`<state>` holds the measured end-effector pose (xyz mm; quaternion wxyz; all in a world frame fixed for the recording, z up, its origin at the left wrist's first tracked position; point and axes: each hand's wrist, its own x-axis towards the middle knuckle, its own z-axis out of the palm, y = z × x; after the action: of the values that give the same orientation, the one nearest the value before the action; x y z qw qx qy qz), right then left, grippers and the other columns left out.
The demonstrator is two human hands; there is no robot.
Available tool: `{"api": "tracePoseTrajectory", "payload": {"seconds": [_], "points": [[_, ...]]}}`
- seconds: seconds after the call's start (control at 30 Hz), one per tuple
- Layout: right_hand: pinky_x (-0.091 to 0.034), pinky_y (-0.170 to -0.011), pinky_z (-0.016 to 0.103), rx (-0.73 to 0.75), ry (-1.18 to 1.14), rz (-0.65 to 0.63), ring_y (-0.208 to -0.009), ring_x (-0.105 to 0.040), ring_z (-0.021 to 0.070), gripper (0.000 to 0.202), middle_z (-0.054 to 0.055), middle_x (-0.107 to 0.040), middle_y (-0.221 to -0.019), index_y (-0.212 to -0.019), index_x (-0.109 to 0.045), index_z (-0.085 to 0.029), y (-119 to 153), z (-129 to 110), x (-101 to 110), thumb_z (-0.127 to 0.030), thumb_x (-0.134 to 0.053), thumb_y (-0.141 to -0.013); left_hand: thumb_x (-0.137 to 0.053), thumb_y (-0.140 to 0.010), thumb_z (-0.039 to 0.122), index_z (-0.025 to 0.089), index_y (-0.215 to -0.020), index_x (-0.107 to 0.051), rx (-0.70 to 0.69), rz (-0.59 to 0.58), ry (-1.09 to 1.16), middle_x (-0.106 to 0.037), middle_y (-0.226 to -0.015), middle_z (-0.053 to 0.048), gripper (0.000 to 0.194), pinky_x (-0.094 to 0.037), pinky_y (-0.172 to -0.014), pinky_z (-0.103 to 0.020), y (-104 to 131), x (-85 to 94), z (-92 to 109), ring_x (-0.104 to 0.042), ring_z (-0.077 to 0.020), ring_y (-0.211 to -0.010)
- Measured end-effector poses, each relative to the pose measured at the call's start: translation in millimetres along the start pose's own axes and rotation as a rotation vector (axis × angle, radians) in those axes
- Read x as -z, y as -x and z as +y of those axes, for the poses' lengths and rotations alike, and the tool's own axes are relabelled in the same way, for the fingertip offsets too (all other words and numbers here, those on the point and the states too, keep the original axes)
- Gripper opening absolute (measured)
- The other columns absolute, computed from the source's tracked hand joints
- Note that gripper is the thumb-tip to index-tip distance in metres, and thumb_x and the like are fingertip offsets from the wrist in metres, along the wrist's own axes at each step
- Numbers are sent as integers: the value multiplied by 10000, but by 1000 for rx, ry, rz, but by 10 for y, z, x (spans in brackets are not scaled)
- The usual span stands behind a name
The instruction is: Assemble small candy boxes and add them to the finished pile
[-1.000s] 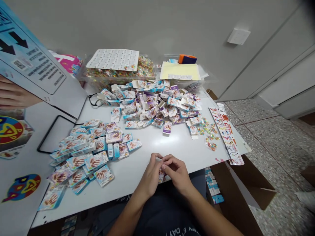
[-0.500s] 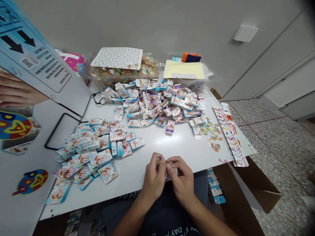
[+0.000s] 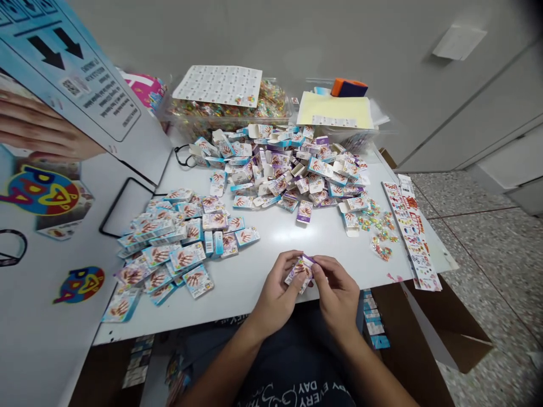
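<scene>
Broadly, taking the held box as the clock's centre and 12 o'clock as straight ahead, a white table (image 3: 241, 277) spreads beneath everything. At 10 o'clock stands a large blue-and-white printed display (image 3: 97, 169). Beside the table, at 4 o'clock, is a brown cardboard carton (image 3: 456, 330) with its flap folded outward. Of 2 clear plastic tubs, the left tub (image 3: 229, 123) sits at 11 o'clock, filled with colourful pieces, and the right tub (image 3: 356, 135) between 12 and 1. A heap of small cartons (image 3: 288, 169), several with open ends, lies at 12 o'clock; a stack of small boxes (image 3: 169, 243) lies between 9 and 10. A long printed strip (image 3: 411, 232) lies between 2 and 3. A sticker sheet (image 3: 218, 85) rests on the left tub, a yellow sheet (image 3: 335, 110) on the right.

The person's left hand (image 3: 278, 294) is closed around a purple-and-white box (image 3: 302, 272), thumb across its printed face. The right hand (image 3: 339, 282) pinches its right side near the purple end. That box is at the table's near edge; whether it touches the tabletop cannot be told. Smallest, wrapped coloured pieces (image 3: 377, 223) lie scattered at 2 o'clock.
</scene>
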<state>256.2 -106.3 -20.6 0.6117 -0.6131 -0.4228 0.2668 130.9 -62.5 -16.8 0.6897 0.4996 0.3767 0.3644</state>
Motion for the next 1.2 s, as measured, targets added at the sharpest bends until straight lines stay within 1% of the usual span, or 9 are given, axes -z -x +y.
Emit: {"api": "tracePoseTrajectory", "payload": {"seconds": [0.1,0.23,0.47,0.63,0.7,0.9,1.0,1.1,1.2], "points": [[-587,-910,414,159,180,21,-994,-723,236,172,71,-774,-1054,-1055,-775,-242,-9,-29,39,-188,-670,-929,-572,-990,329,234,-1291,-535,-127,52,-171,-651,-1251,-98,317,-518,-988,-349,25,-15,-84,-640,-231,-1150],[-599,-915,440,289,270,6,-1003,-743,251,263,70,-788,-1081,-1135,-768,-252,5,-24,85,-143,-670,-917,-513,-1009,263,219,-1341,-488,-228,46,-350,-652,-1265,-120,336,-524,-983,-369,49,-21,-130,-655,-238,-1143],[-638,-798,376,99,162,-15,-890,-754,230,115,61,-793,-969,-952,-798,-243,-32,-86,123,-227,-690,-918,-521,-990,226,226,-1368,-446,-251,-61,-397,-633,-1295,-146,385,-533,-983,-417,92,-8,-137,-655,-268,-1156],[-645,-786,370,118,179,1,-882,-760,231,129,55,-796,-968,-966,-796,-247,37,-80,79,-210,-681,-922,-488,-991,203,210,-1364,-441,-336,-37,-431,-634,-1297,-160,376,-540,-985,-431,79,-31,-237,-657,-265,-1160],[-648,-831,395,203,247,19,-929,-769,247,208,55,-799,-1038,-1060,-793,-260,79,-48,49,-168,-673,-917,-500,-984,220,200,-1326,-472,-359,-3,-425,-646,-1272,-159,344,-537,-990,-443,63,-51,-269,-655,-275,-1161],[-600,-920,430,440,253,-117,-1039,-744,252,435,57,-778,-1136,-1264,-710,-304,57,68,-31,-66,-584,-922,-488,-1020,348,230,-1235,-512,-181,110,-182,-670,-1151,-95,246,-536,-911,-361,62,-32,-251,-664,-219,-1009],[-567,-951,427,324,152,-224,-1074,-708,241,349,70,-746,-1163,-1199,-725,-305,-5,103,-45,-115,-576,-946,-495,-1018,401,227,-1091,-551,-113,124,-121,-669,-958,-40,197,-524,-761,-298,72,31,-210,-636,-178,-809],[-559,-946,406,101,59,-342,-1044,-674,212,267,87,-599,-1391,-1194,-705,-307,-25,146,-34,-216,-590,-971,-536,-995,373,223,-1052,-587,-165,147,-237,-690,-985,-55,169,-517,-760,-306,57,117,-164,-648,-196,-820],[-523,-989,431,34,109,-340,-988,-640,191,464,113,-467,-1504,-1435,-525,-325,-2,224,25,-277,-589,-978,-584,-961,297,233,-1102,-603,-303,375,-407,-688,-1084,-84,156,-523,-888,-355,-27,295,-95,-663,-240,-980]]}}
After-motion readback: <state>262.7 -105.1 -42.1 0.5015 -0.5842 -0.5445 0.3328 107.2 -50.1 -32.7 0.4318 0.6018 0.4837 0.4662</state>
